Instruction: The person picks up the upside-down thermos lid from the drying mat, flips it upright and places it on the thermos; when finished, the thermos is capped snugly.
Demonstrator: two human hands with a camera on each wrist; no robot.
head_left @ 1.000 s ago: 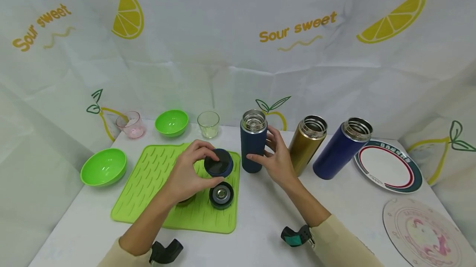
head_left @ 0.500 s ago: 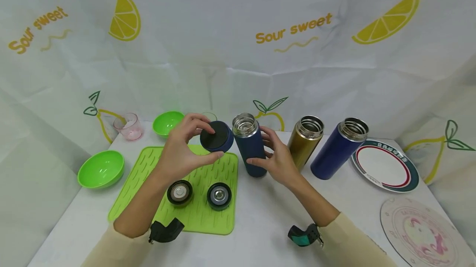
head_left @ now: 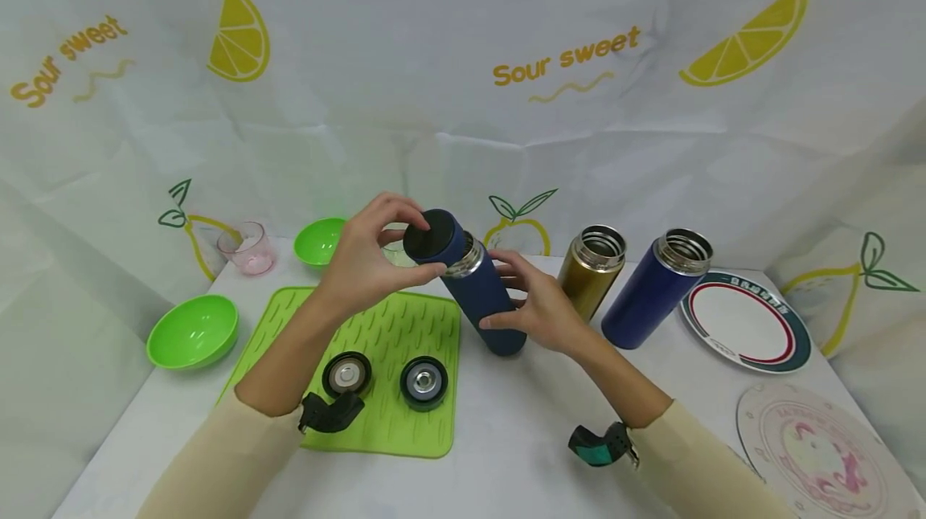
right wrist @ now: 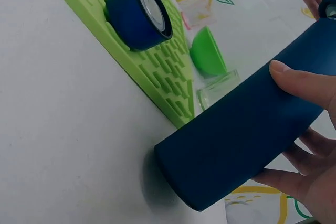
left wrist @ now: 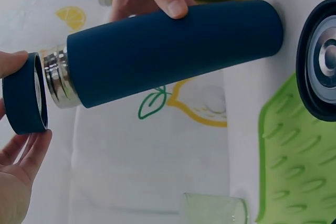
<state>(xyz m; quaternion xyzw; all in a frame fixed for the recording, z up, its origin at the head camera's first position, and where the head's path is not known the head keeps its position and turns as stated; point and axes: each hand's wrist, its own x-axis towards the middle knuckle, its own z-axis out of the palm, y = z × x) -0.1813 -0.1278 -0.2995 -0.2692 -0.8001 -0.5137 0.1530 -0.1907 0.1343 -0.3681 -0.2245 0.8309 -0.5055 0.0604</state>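
My left hand [head_left: 362, 258] pinches a dark blue screw lid [head_left: 434, 236] between thumb and fingers, its black top facing me. My right hand [head_left: 534, 306] grips the dark teal-blue thermos flask [head_left: 483, 298] around its body. The flask leans left, its steel neck toward the lid. In the left wrist view the lid [left wrist: 23, 100] stands just in front of the threaded neck [left wrist: 59, 77], a thin gap between them. The flask's base [right wrist: 181, 179] is close over the table in the right wrist view.
Two upturned lids, one blue [head_left: 424, 382] and one brownish [head_left: 347, 374], lie on a green ribbed mat [head_left: 391, 435]. An uncapped gold flask [head_left: 589, 274] and a royal blue one [head_left: 654, 290] stand right, before a plate [head_left: 741, 318]. Green bowls [head_left: 191, 334] and glasses stand left and behind.
My left hand has raised the lid off the mat area and brought it up to the flask's mouth. The flask, upright before, has been tilted left by my right hand.
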